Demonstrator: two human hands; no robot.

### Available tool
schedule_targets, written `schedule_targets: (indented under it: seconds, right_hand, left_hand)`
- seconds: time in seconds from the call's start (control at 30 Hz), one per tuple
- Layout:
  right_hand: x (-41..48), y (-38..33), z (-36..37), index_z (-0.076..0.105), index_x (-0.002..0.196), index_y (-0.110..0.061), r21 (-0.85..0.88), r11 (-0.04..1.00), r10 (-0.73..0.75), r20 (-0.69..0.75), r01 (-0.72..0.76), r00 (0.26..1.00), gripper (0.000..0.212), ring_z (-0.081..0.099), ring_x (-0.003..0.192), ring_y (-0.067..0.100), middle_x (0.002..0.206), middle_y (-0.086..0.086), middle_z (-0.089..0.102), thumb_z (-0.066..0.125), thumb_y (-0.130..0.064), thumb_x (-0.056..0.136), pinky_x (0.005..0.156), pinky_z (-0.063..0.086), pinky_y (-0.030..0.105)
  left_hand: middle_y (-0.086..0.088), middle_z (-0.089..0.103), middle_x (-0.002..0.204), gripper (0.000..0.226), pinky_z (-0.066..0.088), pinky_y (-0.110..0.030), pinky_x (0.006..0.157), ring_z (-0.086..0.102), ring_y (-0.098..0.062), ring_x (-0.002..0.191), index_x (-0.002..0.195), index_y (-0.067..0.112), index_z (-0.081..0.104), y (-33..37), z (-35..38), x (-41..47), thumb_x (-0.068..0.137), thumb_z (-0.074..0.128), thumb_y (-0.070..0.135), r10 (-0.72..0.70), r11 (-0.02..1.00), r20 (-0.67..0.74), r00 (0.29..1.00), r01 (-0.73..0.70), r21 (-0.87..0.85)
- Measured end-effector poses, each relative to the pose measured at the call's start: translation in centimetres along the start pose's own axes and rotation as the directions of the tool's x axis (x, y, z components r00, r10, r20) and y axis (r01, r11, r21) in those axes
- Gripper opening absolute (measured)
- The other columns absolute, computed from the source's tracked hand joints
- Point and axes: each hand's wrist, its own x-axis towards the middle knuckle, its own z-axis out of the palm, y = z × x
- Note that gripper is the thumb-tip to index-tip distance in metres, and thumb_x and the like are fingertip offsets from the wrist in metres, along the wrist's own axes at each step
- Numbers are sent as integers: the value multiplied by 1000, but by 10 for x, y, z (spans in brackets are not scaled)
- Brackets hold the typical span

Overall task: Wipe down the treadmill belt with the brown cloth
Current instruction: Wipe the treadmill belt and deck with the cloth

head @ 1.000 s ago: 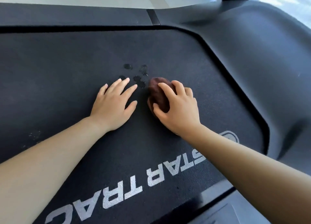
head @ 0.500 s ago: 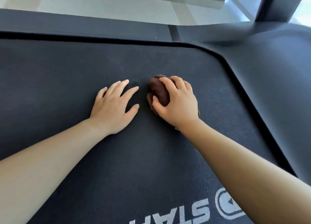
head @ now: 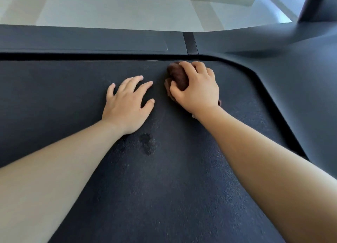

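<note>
"Brown cloth, bunched into a ball: where is it sitting?"
"It is sitting on the black treadmill belt, near the belt's far edge, just before the dark gap that is running along the grey side rail. The right hand is covering it from above."
"How is that hand holding it?"
"Its fingers are curling over the top of the cloth and the thumb is pressing into the near side, so it is gripping the bundle against the belt."
"And the left hand?"
"It is lying flat on the belt just beside the cloth, palm down, fingers straight and slightly spread, holding nothing. The two hands are staying apart."
"Is anything else showing?"
"A small darker blotch is showing on the belt just below the left wrist, between the two forearms. Pale floor is lying beyond the rail."
</note>
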Motion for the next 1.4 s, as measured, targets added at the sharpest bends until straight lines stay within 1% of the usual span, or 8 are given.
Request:
schedule_targets:
  seconds: [0.3, 0.53, 0.67, 0.8, 0.93, 1.1, 1.27, 1.4]
  right_hand:
    - [54, 12, 9, 51, 126, -32, -7, 998, 55, 79, -55, 995, 51, 49, 108, 34, 125, 3, 52, 53, -51, 79, 77, 38, 34]
    - [2, 0, -15, 50, 127, -30, -29, 1000, -7, 134, 11, 991, 53, 48, 107, 37, 128, 5, 50, 51, -49, 78, 92, 42, 43]
    - [-52, -19, -31, 52, 128, -28, -7, 1000, -16, 100, 17, 995, 52, 49, 106, 37, 130, 6, 50, 54, -47, 79, 91, 44, 45]
    - [-111, -45, -48, 52, 127, -28, -9, 999, -42, 118, 44, 992, 53, 48, 107, 38, 131, 4, 49, 52, -50, 79, 90, 45, 47]
    - [-180, -76, -70, 53, 124, -26, -7, 998, -65, 140, 67, 988, 52, 48, 108, 38, 131, 5, 49, 53, -50, 79, 85, 47, 49]
    - [-252, -95, -94, 52, 123, -27, -48, 981, -180, 164, 190, 970, 51, 49, 111, 35, 131, 5, 49, 51, -51, 79, 81, 47, 46]
    - [-216, -100, -83, 55, 126, -25, -8, 994, -107, 161, 110, 981, 51, 48, 114, 35, 130, 5, 52, 56, -48, 80, 87, 48, 48]
    - [-196, -106, -72, 51, 129, -27, -20, 997, -75, 183, 80, 980, 52, 43, 119, 35, 134, 4, 47, 54, -48, 82, 90, 46, 49]
  left_hand:
    - [11, 23, 151, 52, 4, -48, 115, 13, -9, 141, 140, 37, 32, 0, 1, 1, 90, 35, 48, -6, 999, -10, 1000, 5, -47]
    - [9, 25, 151, 50, 4, -49, 115, 15, -12, 141, 140, 35, 34, -2, 2, 4, 91, 39, 48, -6, 998, -2, 1000, 6, -55]
    - [6, 26, 153, 52, 4, -47, 116, 16, -15, 142, 141, 30, 36, -1, -8, -4, 91, 46, 44, 53, 993, 43, 998, -49, -105]
    - [4, 18, 156, 55, 7, -44, 116, 10, -16, 144, 146, 25, 28, -9, -19, -53, 95, 39, 43, 174, 985, 119, 978, -171, -37]
    - [1, 15, 157, 57, 9, -44, 116, 8, -18, 145, 148, 21, 23, -17, -35, -127, 96, 35, 42, 171, 985, 147, 974, -169, -25]
    - [4, 7, 158, 62, 2, -39, 116, 1, -16, 145, 149, 23, 16, -26, -49, -213, 93, 29, 47, 180, 984, 193, 965, -179, -21]
    - [3, 19, 156, 59, 8, -39, 116, 12, -17, 144, 146, 23, 30, -26, -51, -231, 92, 42, 46, 180, 984, 126, 976, -178, -27]
    - [3, 18, 156, 58, 7, -40, 116, 11, -17, 145, 146, 23, 30, -25, -52, -230, 93, 41, 45, 173, 985, 143, 974, -171, -27]
